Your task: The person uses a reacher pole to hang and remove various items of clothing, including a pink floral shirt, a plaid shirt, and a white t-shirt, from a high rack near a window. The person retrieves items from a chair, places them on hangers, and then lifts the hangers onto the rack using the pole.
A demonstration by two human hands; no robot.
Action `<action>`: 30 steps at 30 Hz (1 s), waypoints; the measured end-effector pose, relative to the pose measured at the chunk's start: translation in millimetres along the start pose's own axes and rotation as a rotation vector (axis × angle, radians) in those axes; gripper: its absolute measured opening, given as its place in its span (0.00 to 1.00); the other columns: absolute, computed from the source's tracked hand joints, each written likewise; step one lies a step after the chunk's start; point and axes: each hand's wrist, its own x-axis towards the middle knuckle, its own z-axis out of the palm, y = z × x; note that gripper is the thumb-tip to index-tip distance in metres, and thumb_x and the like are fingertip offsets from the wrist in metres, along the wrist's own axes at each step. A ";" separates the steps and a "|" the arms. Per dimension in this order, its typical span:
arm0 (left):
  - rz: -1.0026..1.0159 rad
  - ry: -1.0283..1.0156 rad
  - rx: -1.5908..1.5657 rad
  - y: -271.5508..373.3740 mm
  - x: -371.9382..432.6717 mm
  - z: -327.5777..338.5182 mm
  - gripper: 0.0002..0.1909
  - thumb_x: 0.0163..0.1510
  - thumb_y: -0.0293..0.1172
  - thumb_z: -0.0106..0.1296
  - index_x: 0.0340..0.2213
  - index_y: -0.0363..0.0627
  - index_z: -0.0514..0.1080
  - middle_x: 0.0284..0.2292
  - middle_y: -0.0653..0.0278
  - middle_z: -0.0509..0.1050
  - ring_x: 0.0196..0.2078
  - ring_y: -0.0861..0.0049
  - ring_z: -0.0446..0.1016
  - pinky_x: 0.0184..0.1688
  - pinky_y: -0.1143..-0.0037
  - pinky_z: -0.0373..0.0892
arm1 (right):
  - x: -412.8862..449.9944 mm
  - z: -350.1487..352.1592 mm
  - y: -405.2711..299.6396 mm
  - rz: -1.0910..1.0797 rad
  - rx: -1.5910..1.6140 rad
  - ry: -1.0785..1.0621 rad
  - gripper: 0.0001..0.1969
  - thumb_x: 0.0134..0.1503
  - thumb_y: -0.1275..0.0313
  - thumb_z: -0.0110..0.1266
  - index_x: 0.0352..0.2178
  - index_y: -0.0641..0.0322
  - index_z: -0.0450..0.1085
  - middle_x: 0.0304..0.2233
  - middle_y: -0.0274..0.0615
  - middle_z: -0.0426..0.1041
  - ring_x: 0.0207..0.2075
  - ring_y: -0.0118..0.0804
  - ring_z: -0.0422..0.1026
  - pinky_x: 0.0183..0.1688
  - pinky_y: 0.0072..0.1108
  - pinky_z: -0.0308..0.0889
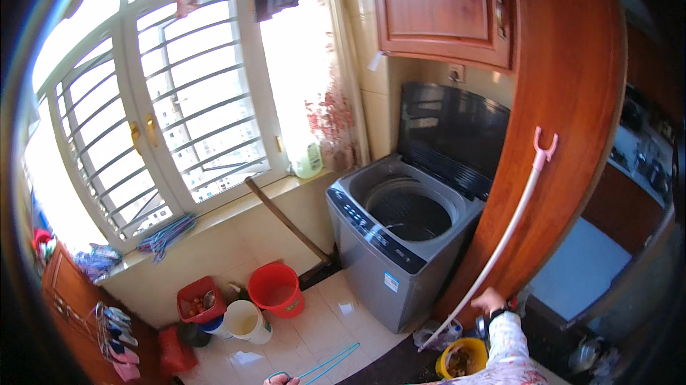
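At the bottom edge, my left hand point(282, 380) grips a thin turquoise clothes hanger point(329, 359), which points right over the tiled floor. My right hand point(489, 301) reaches out beside a white clothes pole point(504, 242) with a pink forked tip. Its fingertips are at the shaft, but whether they close around it is unclear. The pole leans against a reddish wooden panel point(563, 74). Left of it stands a grey top-loading washing machine point(375, 272) with its lid point(453, 127) raised; the drum point(410, 216) looks dark inside.
A yellow bucket point(440, 366) of scraps and a plastic bag point(437, 335) sit below my right arm. A red bucket point(276, 288), a white bucket point(249, 323) and a red basket point(201, 286) line the wall. Hangers point(169, 232) lie on the windowsill; a wooden stick point(286, 219) leans there.
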 end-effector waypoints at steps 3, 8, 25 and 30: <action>0.059 0.004 0.024 9.2 3.0 1.0 0.12 0.42 0.36 0.51 0.15 0.40 0.68 0.14 0.58 0.67 0.17 0.71 0.65 0.21 0.73 0.61 | -19.1 31.8 -20.5 -0.149 0.030 -0.312 0.19 0.35 0.61 0.58 0.28 0.63 0.70 0.28 0.46 0.71 0.31 0.38 0.71 0.33 0.23 0.65; 0.129 -0.004 -0.026 21.7 7.5 6.3 0.10 0.42 0.34 0.50 0.18 0.39 0.68 0.20 0.52 0.68 0.21 0.58 0.66 0.23 0.70 0.62 | -125.9 82.8 -157.9 -0.902 0.033 -0.470 0.19 0.42 0.61 0.52 0.35 0.60 0.67 0.32 0.42 0.71 0.34 0.36 0.70 0.39 0.23 0.63; -0.038 0.600 0.258 17.4 -121.5 -47.2 0.12 0.36 0.33 0.53 0.27 0.44 0.69 0.25 0.62 0.71 0.31 0.68 0.68 0.34 0.72 0.63 | -317.7 215.3 -259.8 -1.024 0.146 -1.372 0.10 0.50 0.72 0.45 0.34 0.62 0.67 0.15 0.28 0.64 0.17 0.18 0.63 0.21 0.12 0.60; -0.560 0.868 0.104 -78.7 -214.5 -88.4 0.09 0.38 0.34 0.52 0.22 0.41 0.70 0.19 0.58 0.70 0.22 0.68 0.70 0.26 0.75 0.66 | -312.7 254.2 -255.1 -1.151 -0.242 -1.100 0.09 0.49 0.68 0.47 0.24 0.64 0.70 0.13 0.33 0.67 0.17 0.22 0.66 0.21 0.15 0.61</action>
